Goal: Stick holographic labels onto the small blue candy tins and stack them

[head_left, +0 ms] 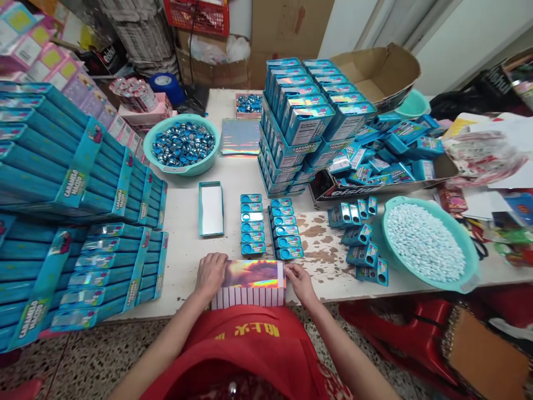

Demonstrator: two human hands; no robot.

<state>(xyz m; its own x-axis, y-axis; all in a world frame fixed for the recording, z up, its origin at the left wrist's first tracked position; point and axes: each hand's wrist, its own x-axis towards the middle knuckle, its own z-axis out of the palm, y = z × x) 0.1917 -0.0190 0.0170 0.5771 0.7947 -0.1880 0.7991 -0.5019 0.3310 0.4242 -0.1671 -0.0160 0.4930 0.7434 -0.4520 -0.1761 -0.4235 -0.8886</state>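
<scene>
Head view: shiny sheet (pixel 252 274) between hands

Left hand (pixel 211 274) covers its left end; right hand (pixel 301 283), fingertips narrow, meets its right edge; firmness cannot be told. Near-edge placement on the table (pixel 177 278) seemingly suits reach. Tins (pixel 252 227) stand close ahead; free room lies left of the tray (pixel 211 211).

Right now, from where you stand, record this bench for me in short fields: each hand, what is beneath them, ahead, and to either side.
Left hand: left hand, on the left end of a shiny sheet
Right hand: right hand, fingertips at the sheet's right edge
Nearest the body: white slotted piece, beside the sheet
Ahead: two rows of blue tins; shallow box left of them
Left side: stacked blue packs; basin of caps
Right side: basin of small white pieces
</scene>
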